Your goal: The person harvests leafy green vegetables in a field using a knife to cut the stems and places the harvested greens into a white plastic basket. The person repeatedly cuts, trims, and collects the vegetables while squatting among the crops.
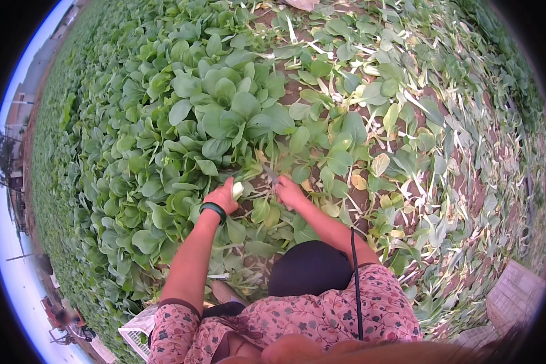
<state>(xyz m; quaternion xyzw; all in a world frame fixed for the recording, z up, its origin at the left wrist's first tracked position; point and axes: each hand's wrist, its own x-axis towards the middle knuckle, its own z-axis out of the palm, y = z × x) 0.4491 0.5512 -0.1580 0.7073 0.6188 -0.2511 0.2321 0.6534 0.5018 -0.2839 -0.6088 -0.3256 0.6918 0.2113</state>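
My left hand (pixel 221 196) is closed around a leafy green plant, bok choy by its look, whose pale stem base (pixel 237 191) shows beside the fingers. A dark band circles that wrist. In my right hand (pixel 289 192) is a knife, its grey blade (pixel 270 173) pointing up and left toward the plants. The blade is apart from the pale base. Loose leaves and cut stalks (pixel 260 210) lie on the soil between and below the hands. Standing bok choy (pixel 236 109) grows just beyond my left hand.
Dense rows of greens (pixel 118 136) fill the left side. Cut stalks and wilted leaves (pixel 418 182) litter the soil on the right. A white plastic crate (pixel 139 332) stands by my left side; pale crates (pixel 514 295) sit at lower right. A red vehicle (pixel 57 314) is far left.
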